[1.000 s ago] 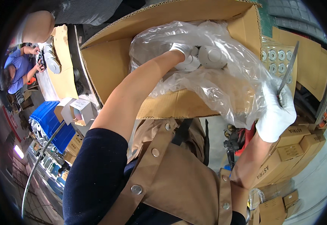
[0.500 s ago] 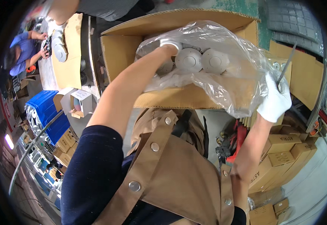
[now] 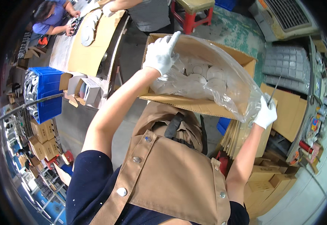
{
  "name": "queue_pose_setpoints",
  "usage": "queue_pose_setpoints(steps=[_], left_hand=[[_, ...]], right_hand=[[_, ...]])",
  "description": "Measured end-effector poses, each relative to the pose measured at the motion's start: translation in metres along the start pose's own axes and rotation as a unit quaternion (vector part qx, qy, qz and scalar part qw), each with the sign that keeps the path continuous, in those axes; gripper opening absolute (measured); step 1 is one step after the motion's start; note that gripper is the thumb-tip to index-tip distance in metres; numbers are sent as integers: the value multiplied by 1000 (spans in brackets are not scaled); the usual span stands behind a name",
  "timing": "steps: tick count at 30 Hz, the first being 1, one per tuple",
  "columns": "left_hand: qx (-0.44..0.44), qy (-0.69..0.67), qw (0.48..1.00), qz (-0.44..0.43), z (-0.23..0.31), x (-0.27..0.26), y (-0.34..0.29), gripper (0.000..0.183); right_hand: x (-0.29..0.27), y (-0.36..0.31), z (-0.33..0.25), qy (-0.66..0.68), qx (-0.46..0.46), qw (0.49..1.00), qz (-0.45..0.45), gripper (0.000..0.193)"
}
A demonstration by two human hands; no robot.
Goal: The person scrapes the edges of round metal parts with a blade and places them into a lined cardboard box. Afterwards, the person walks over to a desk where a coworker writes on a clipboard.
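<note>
With my right hand (image 3: 265,112) I am gripping a thin dark rod (image 3: 276,89), its fingers being closed around it, and the edge of the clear plastic bag (image 3: 242,83) is reaching to this same hand. My left hand (image 3: 160,55) is standing at the opposite end of the bag mouth, with the index finger pointing away from the body; I cannot tell if its fingers are pinching the film or only resting against it. Because the 2 hands are standing so far apart, the upper rim of the bag, I am judging, is hanging taut between them, and the mouth is remaining wide. The cardboard box (image 3: 250,67) is supporting the bag from outside, like a liner inside walls.

At least 4 round white discs (image 3: 216,74) are lying together inside the bag, low in the box. For the left hand they are lying to the right and a little nearer to the body, just beside the fingers but not touching. For the right hand they are lying to the left and farther from the body, well apart. Wrinkled film is partly covering the nearest discs, so I am not seeing their edges clearly
</note>
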State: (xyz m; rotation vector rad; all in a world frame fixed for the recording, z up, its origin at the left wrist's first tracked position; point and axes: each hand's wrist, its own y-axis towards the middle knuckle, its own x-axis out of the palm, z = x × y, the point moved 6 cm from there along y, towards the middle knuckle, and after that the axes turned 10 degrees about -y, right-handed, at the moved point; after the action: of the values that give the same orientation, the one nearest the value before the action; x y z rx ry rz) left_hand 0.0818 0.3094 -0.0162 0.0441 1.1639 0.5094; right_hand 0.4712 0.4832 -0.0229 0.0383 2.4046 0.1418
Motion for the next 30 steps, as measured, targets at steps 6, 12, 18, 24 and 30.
queue_pose_setpoints(steps=[6, 12, 18, 24, 30], left_hand=[[-12, -176, 982, 67, 4, -34, -66, 54], [-42, -247, 963, 98, -8, -83, -114, 50], [-67, -243, 961, 115, -100, -145, -136, 47], [-157, -275, 948, -42, -222, -149, -203, 37], [-265, -244, 921, -149, -301, -173, -297, 33]], right_hand=[[-32, -37, -57, -172, -130, 964, 154, 31], [20, -121, -141, -16, -207, 974, 85, 19], [153, -220, -264, -8, -330, 942, -62, 19], [264, -329, -342, -22, -450, 865, -220, 23], [335, -410, -381, -98, -456, 789, -400, 20]])
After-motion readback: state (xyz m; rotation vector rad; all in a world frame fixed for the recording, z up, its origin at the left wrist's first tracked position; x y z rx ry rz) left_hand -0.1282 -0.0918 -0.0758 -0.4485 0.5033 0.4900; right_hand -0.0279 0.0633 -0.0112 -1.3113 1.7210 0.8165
